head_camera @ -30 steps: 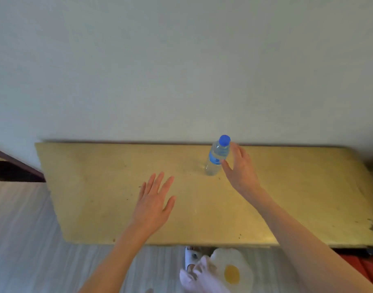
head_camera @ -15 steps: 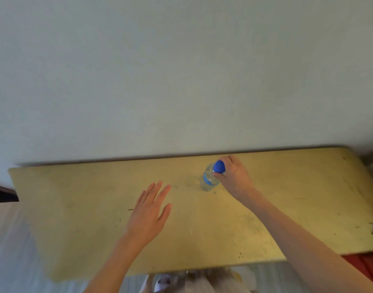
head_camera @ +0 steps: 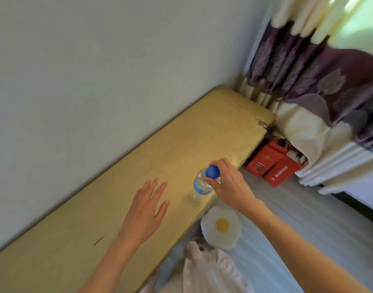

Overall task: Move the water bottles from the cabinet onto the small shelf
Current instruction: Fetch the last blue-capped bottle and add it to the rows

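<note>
Small clear plastic water bottle: round blue screw cap, pale label band with a blue upper edge and a faint yellow mark, transparent ribbed lower body, contents clear. Stands near the front edge of a yellow-tan wooden surface, seen from above and leaning in the wide-angle view; whether the base rests on the wood or is just lifted cannot be told. Right hand: fingers and thumb closed around the neck and cap of the bottle, wrist reaching in from the lower right. Left hand: flat, palm down, fingers spread and apart, gripping nothing, placed over the wooden surface just left of the bottle and not touching it. Wooden surface: long, worn, scratched, chipped at the far right corner, set against a plain pale wall. Beyond its far end: purple and cream patterned curtain. On the floor at that end: red cardboard boxes. Below the front edge: white plush item shaped as a fried egg with a yellow centre, lying on pale striped flooring. Pale pink fabric at the bottom of the view, blurred.
</note>
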The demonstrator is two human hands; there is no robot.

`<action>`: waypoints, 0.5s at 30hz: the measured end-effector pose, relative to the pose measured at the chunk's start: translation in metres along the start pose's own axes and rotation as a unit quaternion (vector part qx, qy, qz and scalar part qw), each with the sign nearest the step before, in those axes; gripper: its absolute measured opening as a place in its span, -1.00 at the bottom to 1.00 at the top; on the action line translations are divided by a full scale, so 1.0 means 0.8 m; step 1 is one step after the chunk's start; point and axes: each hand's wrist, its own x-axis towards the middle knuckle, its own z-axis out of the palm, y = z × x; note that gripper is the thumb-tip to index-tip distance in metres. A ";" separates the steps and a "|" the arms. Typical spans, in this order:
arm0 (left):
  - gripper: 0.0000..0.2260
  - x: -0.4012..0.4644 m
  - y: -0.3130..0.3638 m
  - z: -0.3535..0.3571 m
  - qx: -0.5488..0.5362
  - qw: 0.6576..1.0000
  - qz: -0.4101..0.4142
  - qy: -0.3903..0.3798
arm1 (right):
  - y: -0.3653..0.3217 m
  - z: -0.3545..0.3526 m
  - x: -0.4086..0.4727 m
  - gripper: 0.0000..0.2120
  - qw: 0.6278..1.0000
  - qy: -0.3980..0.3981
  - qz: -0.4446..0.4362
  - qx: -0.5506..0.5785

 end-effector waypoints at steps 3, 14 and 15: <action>-0.51 -0.008 0.049 0.020 -0.006 0.996 0.078 -0.030 | 0.026 -0.028 -0.073 -0.71 0.995 0.063 0.071 0.011; -0.46 -0.054 0.295 0.119 -0.006 0.935 0.331 -0.129 | 0.129 -0.117 -0.402 -0.70 0.921 0.251 0.299 0.007; -0.47 -0.066 0.325 0.136 -0.004 0.924 0.356 -0.140 | 0.138 -0.125 -0.437 -0.69 0.911 0.260 0.319 0.014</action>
